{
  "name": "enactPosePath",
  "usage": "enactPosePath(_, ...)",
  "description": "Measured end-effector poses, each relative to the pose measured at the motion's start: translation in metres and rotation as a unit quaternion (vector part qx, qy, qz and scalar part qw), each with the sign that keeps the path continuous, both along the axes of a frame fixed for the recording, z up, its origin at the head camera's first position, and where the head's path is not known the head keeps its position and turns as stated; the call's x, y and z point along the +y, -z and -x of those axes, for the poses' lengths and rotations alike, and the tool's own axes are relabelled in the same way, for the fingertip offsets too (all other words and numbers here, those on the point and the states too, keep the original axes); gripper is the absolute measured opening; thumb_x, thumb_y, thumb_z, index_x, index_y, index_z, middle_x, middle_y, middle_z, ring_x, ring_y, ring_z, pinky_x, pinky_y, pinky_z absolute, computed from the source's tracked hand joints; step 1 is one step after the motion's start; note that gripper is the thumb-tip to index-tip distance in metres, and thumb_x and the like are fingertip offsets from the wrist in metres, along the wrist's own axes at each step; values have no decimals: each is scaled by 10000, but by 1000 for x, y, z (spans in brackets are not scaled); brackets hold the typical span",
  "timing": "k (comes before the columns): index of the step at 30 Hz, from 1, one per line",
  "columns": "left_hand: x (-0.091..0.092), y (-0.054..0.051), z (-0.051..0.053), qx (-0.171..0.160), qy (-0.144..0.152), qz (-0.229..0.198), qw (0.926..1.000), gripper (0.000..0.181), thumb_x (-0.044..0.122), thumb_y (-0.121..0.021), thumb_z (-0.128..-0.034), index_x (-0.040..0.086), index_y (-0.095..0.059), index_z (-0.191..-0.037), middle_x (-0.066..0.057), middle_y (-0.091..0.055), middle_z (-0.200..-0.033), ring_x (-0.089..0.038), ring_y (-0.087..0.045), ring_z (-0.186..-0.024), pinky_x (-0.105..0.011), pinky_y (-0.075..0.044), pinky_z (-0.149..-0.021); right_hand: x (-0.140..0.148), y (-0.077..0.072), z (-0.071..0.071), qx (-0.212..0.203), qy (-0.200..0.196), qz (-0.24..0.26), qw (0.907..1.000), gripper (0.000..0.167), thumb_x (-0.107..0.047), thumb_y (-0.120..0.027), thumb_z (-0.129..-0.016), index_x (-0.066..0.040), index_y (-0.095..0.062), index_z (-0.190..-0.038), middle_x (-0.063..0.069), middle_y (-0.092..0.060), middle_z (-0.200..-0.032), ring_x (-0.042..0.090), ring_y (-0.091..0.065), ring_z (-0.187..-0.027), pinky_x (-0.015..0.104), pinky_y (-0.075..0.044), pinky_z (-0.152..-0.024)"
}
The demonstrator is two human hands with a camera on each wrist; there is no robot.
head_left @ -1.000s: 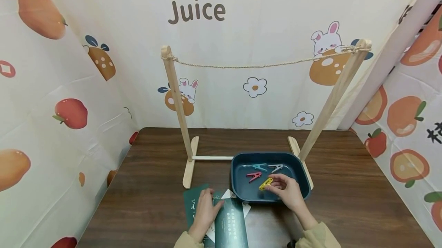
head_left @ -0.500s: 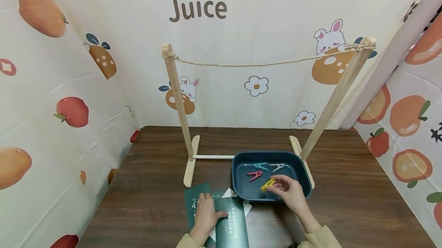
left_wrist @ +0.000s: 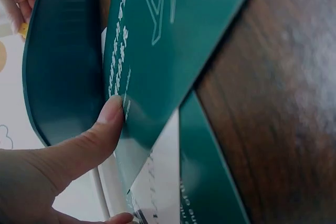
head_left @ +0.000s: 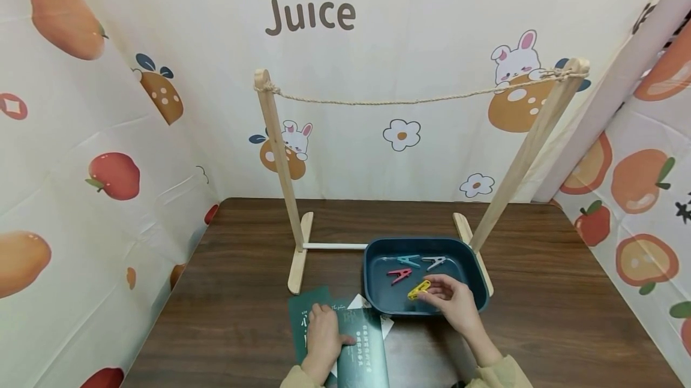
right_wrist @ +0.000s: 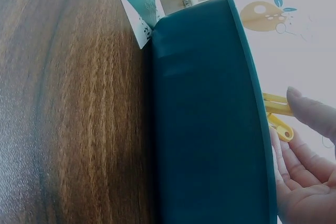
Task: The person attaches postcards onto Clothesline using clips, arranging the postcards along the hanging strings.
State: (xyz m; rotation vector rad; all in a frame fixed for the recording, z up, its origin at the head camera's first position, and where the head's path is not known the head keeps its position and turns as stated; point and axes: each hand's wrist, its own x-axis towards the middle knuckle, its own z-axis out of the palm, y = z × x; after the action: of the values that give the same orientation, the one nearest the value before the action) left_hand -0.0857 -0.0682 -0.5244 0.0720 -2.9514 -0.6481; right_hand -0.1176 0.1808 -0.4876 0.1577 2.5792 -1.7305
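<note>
Your right grip [head_left: 452,302] pinches yellow clip [head_left: 418,290]; left grip [head_left: 325,335] lies splayed on cards [head_left: 368,351]. Clip may drop if pinch slips

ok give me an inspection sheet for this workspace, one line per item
surface: brown wood-look table
job's things: yellow clip; blue clip, white clip and pink clip in tray; overlapping cards; wooden frame with rope
clutter: dark thing at the head view's bottom edge, too cut off to identify
left hand: on the cards
right hand: pinching yellow clip over tray
cables: nothing seen
surroundings: printed curtains
</note>
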Motion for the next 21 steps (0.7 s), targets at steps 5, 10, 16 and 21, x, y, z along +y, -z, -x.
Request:
enactPosePath(5,0,0,1,72,-30,-123,9999,646,251,-873,-319,-116,-539,-734,-149,-423,-668,-306,-464,-639,-408,-449,-610,0,0,0,-20,21,0,10000,325,-82,-719,-727,20,-605,-1014,95,-619,-867,155,-588,-737,194,-487,-639)
enactPosePath(10,-1,0,2,-140,-36,-341,9993,544,220,-873,-365,-88,-580,-704,-138,-469,-633,-322,-516,-618,-404,-470,-599,0,2,0,-51,51,8,10000,339,-98,-725,-720,17,-606,-1016,91,-621,-867,153,-589,-735,194,-488,-640)
enactPosePath(16,-5,-1,3,-393,-51,-605,9974,397,181,-863,-443,-3,-554,-612,-103,-475,-576,-287,-521,-551,-382,-460,-516,0,3,0,-21,29,50,10000,347,-97,-726,-719,28,-603,-1019,94,-624,-860,147,-592,-726,194,-488,-637)
enactPosePath(21,-6,-1,3,-539,-43,-841,9950,586,138,-845,-492,153,-259,-495,43,-183,-509,-102,-217,-455,-251,-239,-408,0,4,-1,10,-33,166,9999,344,-78,-718,-725,40,-596,-1024,99,-626,-856,145,-595,-724,202,-492,-635)
